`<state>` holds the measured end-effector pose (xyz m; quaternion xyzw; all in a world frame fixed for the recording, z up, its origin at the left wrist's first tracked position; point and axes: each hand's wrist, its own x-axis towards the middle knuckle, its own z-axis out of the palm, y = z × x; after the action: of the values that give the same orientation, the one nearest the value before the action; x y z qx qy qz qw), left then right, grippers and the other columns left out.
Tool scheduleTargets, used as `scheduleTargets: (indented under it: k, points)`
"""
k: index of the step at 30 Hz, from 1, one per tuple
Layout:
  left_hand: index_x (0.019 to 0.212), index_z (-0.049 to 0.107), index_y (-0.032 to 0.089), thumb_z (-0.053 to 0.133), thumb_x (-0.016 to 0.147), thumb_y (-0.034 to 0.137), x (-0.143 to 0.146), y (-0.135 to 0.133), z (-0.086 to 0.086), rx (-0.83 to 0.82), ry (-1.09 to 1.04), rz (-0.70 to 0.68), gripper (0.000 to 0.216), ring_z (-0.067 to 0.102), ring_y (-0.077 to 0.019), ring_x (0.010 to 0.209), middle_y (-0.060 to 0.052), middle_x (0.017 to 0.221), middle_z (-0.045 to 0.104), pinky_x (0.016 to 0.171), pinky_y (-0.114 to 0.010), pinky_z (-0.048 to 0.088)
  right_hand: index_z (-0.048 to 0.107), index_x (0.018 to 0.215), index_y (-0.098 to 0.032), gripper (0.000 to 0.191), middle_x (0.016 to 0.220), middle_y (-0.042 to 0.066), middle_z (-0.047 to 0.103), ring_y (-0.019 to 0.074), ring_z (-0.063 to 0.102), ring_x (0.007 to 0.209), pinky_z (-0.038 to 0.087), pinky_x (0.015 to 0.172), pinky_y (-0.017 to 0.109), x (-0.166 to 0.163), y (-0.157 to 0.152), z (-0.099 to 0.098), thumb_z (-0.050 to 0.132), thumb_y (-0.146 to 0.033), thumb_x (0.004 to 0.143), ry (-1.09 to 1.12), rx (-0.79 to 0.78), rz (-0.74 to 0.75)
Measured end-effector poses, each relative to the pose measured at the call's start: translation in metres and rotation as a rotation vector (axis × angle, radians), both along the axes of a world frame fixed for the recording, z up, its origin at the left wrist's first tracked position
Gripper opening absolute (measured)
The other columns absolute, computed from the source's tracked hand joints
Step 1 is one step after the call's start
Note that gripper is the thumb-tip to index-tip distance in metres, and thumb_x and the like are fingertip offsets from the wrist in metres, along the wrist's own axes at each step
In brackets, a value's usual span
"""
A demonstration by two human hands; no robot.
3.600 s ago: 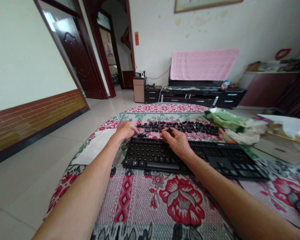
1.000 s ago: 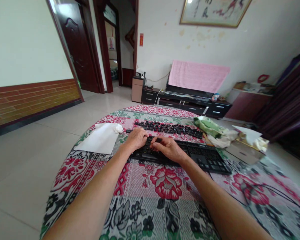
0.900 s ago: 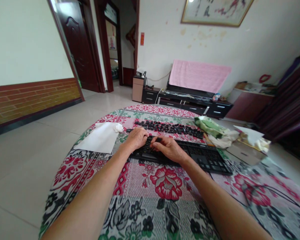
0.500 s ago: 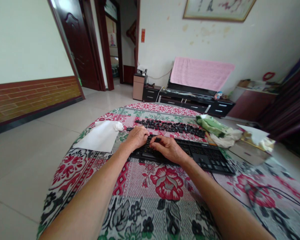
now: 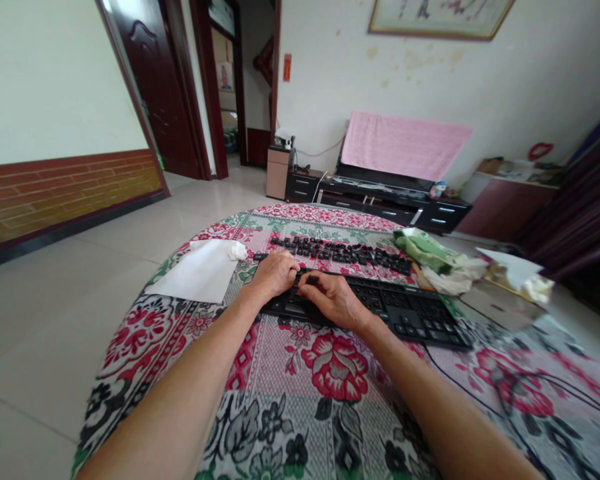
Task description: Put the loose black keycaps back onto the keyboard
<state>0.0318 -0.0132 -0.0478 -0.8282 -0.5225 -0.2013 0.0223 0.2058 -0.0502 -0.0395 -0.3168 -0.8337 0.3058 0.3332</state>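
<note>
A black keyboard [image 5: 410, 312] lies across the flowered tablecloth [image 5: 330, 373], many of its keys stripped off. Beyond it sits a row of loose black keycaps [image 5: 341, 251]. My left hand [image 5: 275, 273] lies over the keyboard's left end, fingers curled down onto it. My right hand [image 5: 331, 299] is just beside it on the left half of the keyboard. Its fingertips are pinched on a small black keycap [image 5: 312, 280] set against the key bed. The two hands nearly touch.
A white tissue sheet [image 5: 200, 273] lies left of the keyboard near the table's edge. A green bag and crumpled cloths [image 5: 430, 250] sit at the right, with papers [image 5: 515, 273] beyond. A black cable [image 5: 485, 377] trails off right. Tiled floor lies to the left.
Earlier my left hand reached to the loose keycaps and my right held one above the keyboard. Both hands now sit close together on the keyboard's left part; over the last second they barely shifted.
</note>
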Motion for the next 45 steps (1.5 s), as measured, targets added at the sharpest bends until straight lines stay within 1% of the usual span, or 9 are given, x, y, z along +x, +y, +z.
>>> scheduleTargets:
  k: [8,13,20,24,29,31,36,40,45]
  points:
    - [0.085,0.071,0.019,0.049,0.078,0.015,0.0,-0.001,0.0,-0.002,-0.036,0.006,0.024,0.059,-0.0192,0.093,-0.005,0.093,0.067,0.09,-0.032,0.043,0.057,0.077,-0.018,0.026,0.07,0.002,0.064,0.0109,0.058,0.059,0.049,0.059,0.025,0.0,0.008,-0.013,0.056,-0.044,0.079,0.364,-0.363,-0.155]
    - [0.089,0.072,0.019,0.049,0.075,0.011,-0.003,-0.003,0.007,-0.048,-0.129,-0.011,0.028,0.061,-0.018,0.088,-0.005,0.09,0.069,0.088,-0.031,0.045,0.059,0.076,-0.017,0.03,0.072,0.003,0.066,0.0095,0.057,0.056,0.051,0.057,0.024,0.002,0.011,-0.011,0.061,-0.047,0.074,0.54,-0.472,-0.267]
    - [0.094,0.07,0.017,0.056,0.072,0.02,0.007,-0.015,0.017,-0.296,-0.501,-0.212,0.026,0.064,-0.0141,0.079,-0.001,0.089,0.071,0.075,-0.026,0.049,0.058,0.078,-0.019,0.029,0.071,0.0,0.063,0.0097,0.058,0.059,0.051,0.057,0.023,0.003,0.015,-0.011,0.063,-0.046,0.073,0.679,-0.445,-0.351]
    - [0.087,0.071,0.016,0.054,0.076,0.021,0.017,-0.017,0.015,-0.305,-0.467,-0.234,0.021,0.063,-0.0139,0.07,0.0,0.077,0.071,0.066,-0.025,0.047,0.057,0.079,-0.019,0.027,0.071,0.0,0.063,0.011,0.058,0.06,0.05,0.056,0.024,0.003,0.013,-0.01,0.058,-0.046,0.077,0.64,-0.384,-0.349]
    - [0.086,0.071,0.019,0.055,0.076,0.02,0.02,-0.018,0.009,-0.222,-0.409,-0.248,0.019,0.064,-0.0132,0.069,-0.001,0.079,0.072,0.065,-0.024,0.045,0.061,0.082,-0.018,0.021,0.068,0.001,0.063,0.0126,0.057,0.06,0.047,0.06,0.025,0.006,0.007,-0.006,0.056,-0.038,0.08,0.398,-0.041,-0.397]
    - [0.085,0.071,0.019,0.054,0.076,0.02,0.023,-0.02,0.007,-0.21,-0.392,-0.247,0.019,0.064,-0.0132,0.069,-0.002,0.078,0.072,0.064,-0.023,0.045,0.061,0.083,-0.018,0.02,0.067,0.001,0.063,0.0131,0.057,0.06,0.046,0.06,0.025,0.007,0.006,-0.004,0.056,-0.037,0.08,0.386,-0.018,-0.373]
    - [0.079,0.071,0.017,0.057,0.069,0.017,0.026,-0.021,0.012,-0.148,-0.325,-0.137,0.017,0.062,-0.0132,0.064,-0.001,0.07,0.069,0.062,-0.022,0.045,0.057,0.079,-0.018,0.024,0.068,0.002,0.063,0.0124,0.057,0.058,0.048,0.056,0.025,0.012,0.013,0.002,0.056,-0.042,0.079,0.579,-0.165,-0.381]
    - [0.096,0.07,0.018,0.055,0.07,0.015,0.003,-0.008,0.021,-0.023,-0.349,0.055,0.031,0.063,-0.014,0.073,-0.002,0.085,0.071,0.07,-0.023,0.048,0.056,0.079,-0.019,0.027,0.068,0.001,0.063,0.0121,0.057,0.057,0.048,0.052,0.024,0.016,0.022,-0.004,0.06,-0.045,0.075,0.682,-0.27,-0.465]
    - [0.091,0.071,0.022,0.056,0.072,0.02,-0.025,0.017,0.021,-0.077,-0.31,0.241,0.024,0.065,-0.0155,0.078,0.0,0.083,0.072,0.076,-0.024,0.048,0.056,0.074,-0.018,0.03,0.064,0.001,0.061,0.0107,0.055,0.054,0.047,0.049,0.022,0.017,0.027,-0.013,0.061,-0.048,0.071,0.699,-0.333,-0.502]
